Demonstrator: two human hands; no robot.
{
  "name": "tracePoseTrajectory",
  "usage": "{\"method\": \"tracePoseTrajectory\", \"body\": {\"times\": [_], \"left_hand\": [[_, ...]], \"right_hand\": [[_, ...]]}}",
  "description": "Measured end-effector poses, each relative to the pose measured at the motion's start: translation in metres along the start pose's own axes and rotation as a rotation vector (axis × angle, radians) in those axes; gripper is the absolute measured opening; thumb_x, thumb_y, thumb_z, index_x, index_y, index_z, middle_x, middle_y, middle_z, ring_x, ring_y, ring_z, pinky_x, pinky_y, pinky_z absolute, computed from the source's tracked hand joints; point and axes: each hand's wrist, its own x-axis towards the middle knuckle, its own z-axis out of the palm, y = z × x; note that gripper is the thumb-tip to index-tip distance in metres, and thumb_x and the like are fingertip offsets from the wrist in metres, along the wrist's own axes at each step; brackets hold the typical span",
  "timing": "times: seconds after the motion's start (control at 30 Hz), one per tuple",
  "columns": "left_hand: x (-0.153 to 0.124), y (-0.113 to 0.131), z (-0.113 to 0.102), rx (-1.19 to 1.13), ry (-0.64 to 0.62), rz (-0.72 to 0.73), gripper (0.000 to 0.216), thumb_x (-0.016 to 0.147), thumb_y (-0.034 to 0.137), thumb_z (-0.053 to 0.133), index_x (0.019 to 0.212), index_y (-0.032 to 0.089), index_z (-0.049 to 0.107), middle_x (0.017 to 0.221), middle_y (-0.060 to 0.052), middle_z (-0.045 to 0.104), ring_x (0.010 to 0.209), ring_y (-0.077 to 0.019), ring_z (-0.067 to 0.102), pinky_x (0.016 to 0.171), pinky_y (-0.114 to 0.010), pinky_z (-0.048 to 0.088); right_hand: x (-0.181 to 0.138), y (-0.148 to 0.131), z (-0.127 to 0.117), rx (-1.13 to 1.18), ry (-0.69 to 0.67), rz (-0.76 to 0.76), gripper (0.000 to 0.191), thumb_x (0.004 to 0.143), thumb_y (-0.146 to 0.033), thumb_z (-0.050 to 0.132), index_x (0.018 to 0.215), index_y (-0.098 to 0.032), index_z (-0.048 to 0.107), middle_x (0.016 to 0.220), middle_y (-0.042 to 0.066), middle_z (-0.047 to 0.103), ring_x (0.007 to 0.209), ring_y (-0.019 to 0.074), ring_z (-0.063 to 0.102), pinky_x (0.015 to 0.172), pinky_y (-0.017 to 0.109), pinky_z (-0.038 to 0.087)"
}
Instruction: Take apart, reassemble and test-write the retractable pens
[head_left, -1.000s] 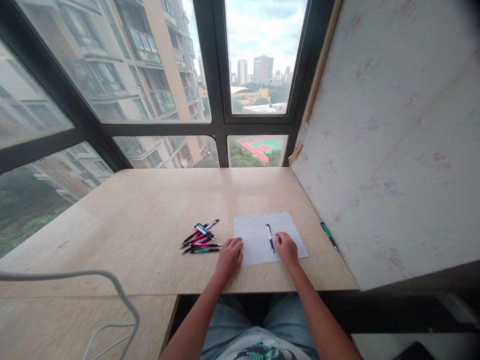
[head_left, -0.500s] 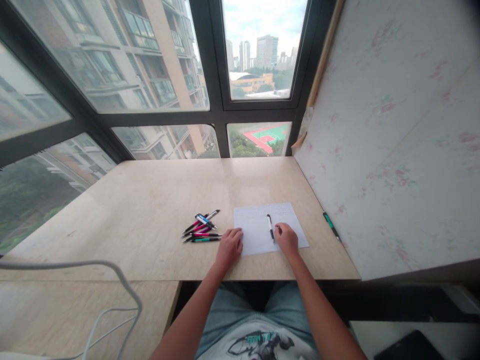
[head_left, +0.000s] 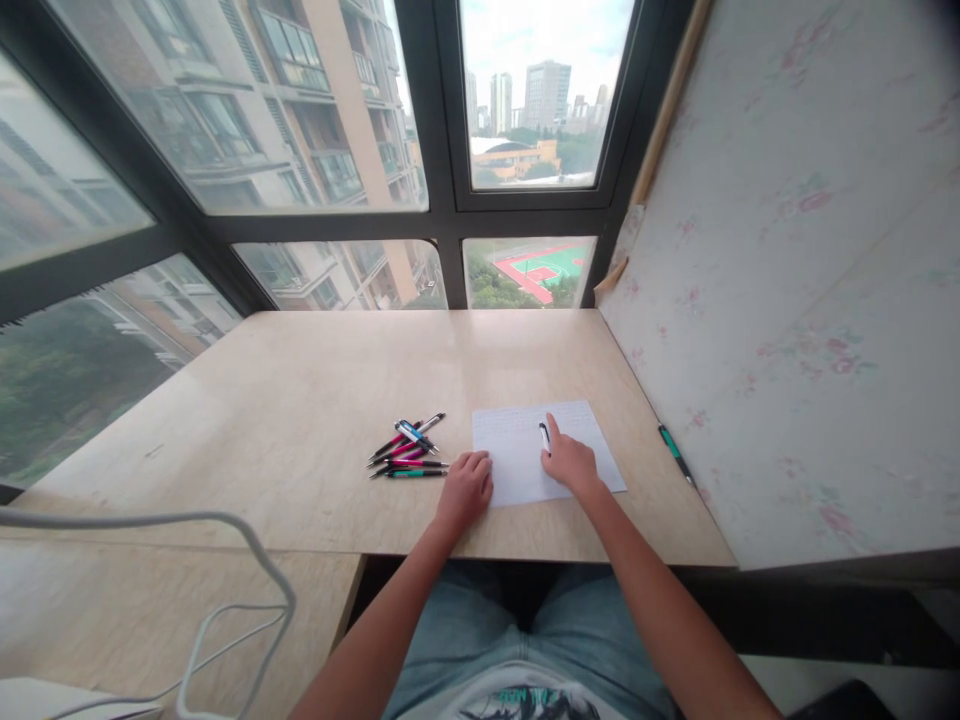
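A sheet of white paper (head_left: pixel 517 480) with faint lines of writing near its top lies on the table. My left hand (head_left: pixel 465 488) rests palm down at its left edge, fingers lying over the paper's border. On the sheet is a pen (head_left: pixel 544 436) with a white barrel and black clip; its lower part is hidden by my right hand (head_left: pixel 571 462). The index finger of that hand stretches forward along the pen, apart from the thumb, while the other fingers are curled beneath. Left of my left hand lies a pile of several pens (head_left: pixel 409 450), pink, blue, green and black.
A green and black pen (head_left: pixel 676 455) lies at the table's right edge, against the papered wall (head_left: pixel 795 300). Dark-framed windows (head_left: pixel 446 225) rise behind the table (head_left: pixel 337 370). A grey cable (head_left: pixel 255 550) loops at the lower left.
My right hand has moved forward and left over the pen, its index finger now stretched out. My left hand stays at the paper's edge. The view has shifted slightly.
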Motion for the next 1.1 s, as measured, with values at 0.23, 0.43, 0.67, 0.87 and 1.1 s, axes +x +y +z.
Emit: {"method": "tracePoseTrajectory", "body": {"times": [0.23,0.43,0.67,0.87,1.1], "left_hand": [[0.000,0.000,0.000,0.001,0.003,0.001,0.025,0.085,0.010,0.049,0.104,0.022,0.060,0.119,-0.009,0.062,0.107,-0.0262,0.055,0.094,-0.044,0.046],[0.001,0.000,0.002,0.006,0.007,0.002,0.024,0.084,0.009,0.050,0.103,0.021,0.059,0.118,-0.009,0.062,0.108,-0.0260,0.055,0.095,-0.043,0.046],[0.002,0.000,0.002,0.007,0.017,0.005,0.026,0.082,0.007,0.051,0.104,0.020,0.059,0.118,-0.010,0.063,0.108,-0.0256,0.055,0.096,-0.043,0.047],[0.002,-0.002,0.004,0.026,0.009,0.012,0.026,0.084,0.009,0.051,0.106,0.019,0.059,0.120,-0.011,0.062,0.109,-0.0258,0.055,0.096,-0.043,0.047],[0.001,0.001,0.003,0.053,0.031,0.021,0.023,0.086,0.011,0.050,0.106,0.020,0.060,0.120,-0.011,0.063,0.107,-0.0262,0.056,0.095,-0.043,0.048]], "right_hand": [[0.020,0.004,-0.005,0.073,-0.094,-0.068,0.065,0.072,-0.011,0.058,0.136,-0.015,0.048,0.093,0.017,0.071,0.084,0.0278,0.066,0.067,0.031,0.040],[0.022,0.017,-0.007,0.305,-0.087,-0.079,0.064,0.070,-0.010,0.055,0.134,-0.012,0.047,0.078,0.009,0.070,0.074,0.0230,0.065,0.064,0.028,0.041],[0.004,0.008,-0.004,1.257,-0.063,-0.044,0.069,0.082,-0.031,0.053,0.144,-0.021,0.025,0.083,0.001,0.070,0.073,0.0169,0.067,0.064,0.027,0.052],[-0.008,0.002,0.006,1.574,0.026,-0.022,0.080,0.078,-0.037,0.065,0.146,-0.025,0.026,0.081,0.001,0.069,0.077,0.0175,0.065,0.068,0.030,0.054],[-0.019,0.013,0.003,1.528,-0.009,-0.086,0.099,0.075,-0.033,0.070,0.152,-0.030,0.007,0.089,-0.001,0.064,0.078,0.0168,0.062,0.064,0.030,0.054]]}}
